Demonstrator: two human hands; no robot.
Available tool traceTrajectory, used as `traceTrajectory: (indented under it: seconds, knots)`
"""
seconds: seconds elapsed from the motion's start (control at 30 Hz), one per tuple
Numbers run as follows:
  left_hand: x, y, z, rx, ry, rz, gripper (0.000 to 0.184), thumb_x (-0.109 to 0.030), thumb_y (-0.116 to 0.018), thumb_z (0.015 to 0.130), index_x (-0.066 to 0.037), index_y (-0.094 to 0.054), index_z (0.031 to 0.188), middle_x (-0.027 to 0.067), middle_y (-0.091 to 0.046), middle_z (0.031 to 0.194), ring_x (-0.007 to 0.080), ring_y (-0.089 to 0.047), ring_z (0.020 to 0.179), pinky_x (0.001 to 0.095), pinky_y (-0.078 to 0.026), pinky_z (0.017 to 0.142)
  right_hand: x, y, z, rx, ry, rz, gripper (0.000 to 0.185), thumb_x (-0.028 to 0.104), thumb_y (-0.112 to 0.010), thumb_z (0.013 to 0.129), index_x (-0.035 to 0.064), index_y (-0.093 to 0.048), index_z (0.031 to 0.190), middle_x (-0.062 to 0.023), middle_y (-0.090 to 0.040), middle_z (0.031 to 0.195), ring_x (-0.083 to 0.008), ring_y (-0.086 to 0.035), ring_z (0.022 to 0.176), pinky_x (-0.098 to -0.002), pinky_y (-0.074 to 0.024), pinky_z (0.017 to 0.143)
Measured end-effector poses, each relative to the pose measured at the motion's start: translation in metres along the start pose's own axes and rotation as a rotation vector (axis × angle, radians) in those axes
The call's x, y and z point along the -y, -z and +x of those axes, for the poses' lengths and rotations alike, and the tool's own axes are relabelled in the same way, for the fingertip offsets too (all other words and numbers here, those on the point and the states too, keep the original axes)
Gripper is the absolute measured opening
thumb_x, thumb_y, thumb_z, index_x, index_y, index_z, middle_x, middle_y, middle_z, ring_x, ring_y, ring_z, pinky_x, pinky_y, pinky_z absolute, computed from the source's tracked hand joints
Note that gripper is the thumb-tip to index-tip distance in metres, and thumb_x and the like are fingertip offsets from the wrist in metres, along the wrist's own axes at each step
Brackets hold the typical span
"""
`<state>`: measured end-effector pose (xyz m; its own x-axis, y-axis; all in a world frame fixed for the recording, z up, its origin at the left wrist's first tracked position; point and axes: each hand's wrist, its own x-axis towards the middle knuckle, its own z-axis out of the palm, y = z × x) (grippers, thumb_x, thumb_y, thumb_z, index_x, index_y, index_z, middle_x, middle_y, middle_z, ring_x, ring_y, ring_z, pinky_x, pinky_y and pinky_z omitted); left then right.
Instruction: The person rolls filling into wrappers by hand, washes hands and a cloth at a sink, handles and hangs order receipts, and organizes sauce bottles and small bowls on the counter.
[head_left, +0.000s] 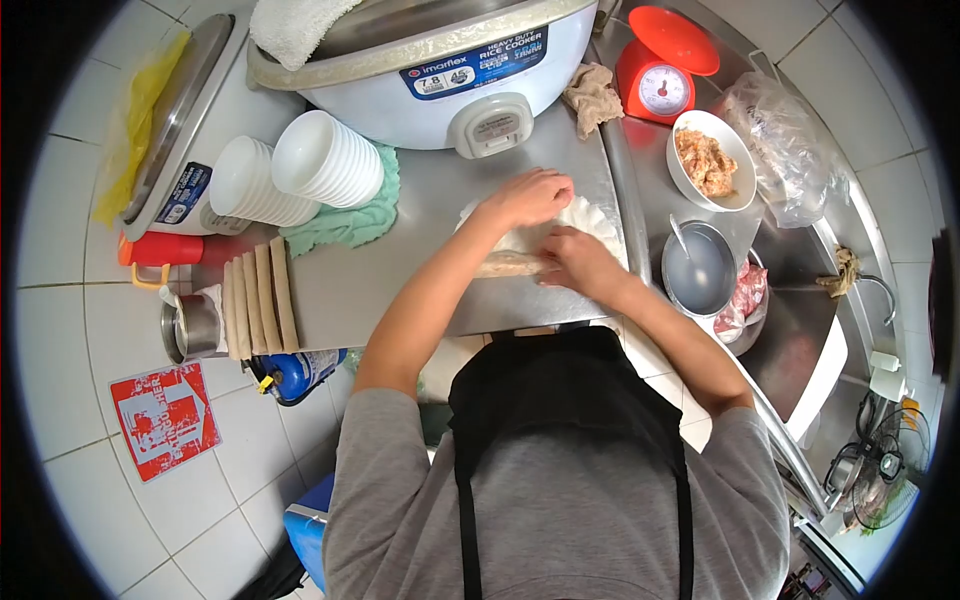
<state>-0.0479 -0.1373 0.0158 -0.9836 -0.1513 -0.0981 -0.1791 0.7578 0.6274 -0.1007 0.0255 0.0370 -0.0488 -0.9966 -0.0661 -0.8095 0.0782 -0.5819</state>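
Beneath the right grip (582, 262), a creamy white sheet (515, 240); around it, a silver-grey bench (430, 245). Left of the grip, white cups (335, 160) and a mint-green cloth (352, 222); ahead to its right, a red-orange scale (631, 80) with white dial (664, 91).

1. Your left grip (532, 197) and right grip (585, 265) cover parts of the white wrapper (597, 222); your right also hides one end of the pale roll (508, 264).
2. You see the rice cooker (350, 110) and white towel (290, 32) cut off by the top edge.
3. The red kitchen scale's (640, 103) dial is too small for you to read.
4. You cannot tell what the plastic bag (785, 150) holds.
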Motion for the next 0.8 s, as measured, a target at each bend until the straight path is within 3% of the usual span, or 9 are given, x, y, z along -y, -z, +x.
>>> traceTrajectory:
  seconds: [0.07, 0.1, 0.2, 0.3, 0.5, 0.6, 0.7, 0.8]
  knots:
    - [0.001, -0.004, 0.0, -0.011, 0.006, -0.002, 0.022, -0.02, -0.043, 0.089, -0.007, -0.058, 0.098, 0.0109, -0.06, 0.103, 0.0286, -0.054, 0.101, 0.0381, -0.042, 0.087, 0.003, -0.014, 0.006, -0.041, 0.06, 0.042, 0.026, 0.008, -0.076, 0.061, 0.0004, -0.062, 0.081, -0.0119, -0.06, 0.086, -0.031, -0.058, 0.086, -0.0396, -0.0475, 0.075]
    - [0.002, -0.004, -0.001, -0.009, 0.001, -0.008, 0.022, -0.02, -0.044, 0.089, -0.007, -0.058, 0.098, 0.0109, -0.06, 0.103, 0.0285, -0.054, 0.101, 0.0381, -0.042, 0.087, 0.006, -0.009, 0.009, 0.055, 0.011, 0.014, 0.028, 0.009, -0.077, 0.061, 0.0001, -0.062, 0.083, -0.0129, -0.06, 0.087, -0.0313, -0.058, 0.086, -0.04, -0.0476, 0.076]
    - [0.004, -0.002, 0.001, 0.003, -0.005, -0.024, 0.022, -0.021, -0.044, 0.089, -0.007, -0.058, 0.098, 0.0108, -0.06, 0.102, 0.0282, -0.054, 0.1, 0.038, -0.042, 0.086, 0.016, -0.015, 0.015, -0.054, 0.1, 0.06, 0.028, 0.009, -0.076, 0.061, -0.0001, -0.062, 0.083, -0.0136, -0.059, 0.089, -0.0313, -0.058, 0.087, -0.0401, -0.0479, 0.078]
    - [0.001, -0.001, 0.001, 0.016, 0.012, -0.036, 0.022, -0.021, -0.044, 0.09, -0.007, -0.058, 0.098, 0.0109, -0.06, 0.102, 0.028, -0.054, 0.1, 0.0379, -0.042, 0.086, 0.022, -0.031, 0.022, 0.002, 0.107, -0.083, 0.026, 0.006, -0.075, 0.061, -0.0004, -0.061, 0.082, -0.0156, -0.058, 0.095, -0.0308, -0.058, 0.095, -0.0385, -0.0514, 0.076]
    - [0.003, -0.002, 0.004, 0.04, 0.011, -0.04, 0.022, -0.021, -0.044, 0.09, -0.007, -0.058, 0.1, 0.011, -0.059, 0.104, 0.0277, -0.054, 0.102, 0.0376, -0.042, 0.086, 0.032, -0.048, 0.031, -0.043, 0.141, -0.117, 0.024, 0.007, -0.074, 0.063, 0.0, -0.061, 0.082, -0.0153, -0.058, 0.091, -0.0315, -0.059, 0.093, -0.0383, -0.0513, 0.078]
    - [0.001, 0.002, 0.005, 0.054, 0.005, -0.026, 0.022, -0.021, -0.044, 0.09, -0.007, -0.057, 0.1, 0.0109, -0.059, 0.105, 0.0278, -0.053, 0.102, 0.0378, -0.042, 0.087, 0.03, -0.049, 0.029, -0.123, 0.179, 0.033, 0.023, 0.008, -0.073, 0.064, 0.0005, -0.062, 0.084, -0.0155, -0.06, 0.089, -0.0314, -0.059, 0.093, -0.0381, -0.0502, 0.08]
    - [0.0, 0.001, 0.003, 0.044, -0.012, -0.027, 0.023, -0.021, -0.044, 0.09, -0.007, -0.058, 0.101, 0.0111, -0.06, 0.105, 0.028, -0.054, 0.1, 0.038, -0.043, 0.087, 0.024, -0.043, 0.03, 0.066, 0.147, 0.101, 0.025, 0.007, -0.073, 0.064, -0.0002, -0.063, 0.086, -0.0155, -0.062, 0.089, -0.0314, -0.06, 0.09, -0.038, -0.0493, 0.081]
    - [0.001, 0.007, -0.002, -0.051, -0.027, -0.114, 0.022, -0.019, -0.046, 0.091, -0.006, -0.06, 0.101, 0.0117, -0.061, 0.103, 0.0269, -0.057, 0.096, 0.0368, -0.044, 0.083, -0.001, -0.013, 0.026, 0.071, 0.111, 0.453, 0.022, 0.008, -0.071, 0.068, -0.0002, -0.064, 0.087, -0.0162, -0.063, 0.091, -0.0315, -0.061, 0.089, -0.0382, -0.0487, 0.079]
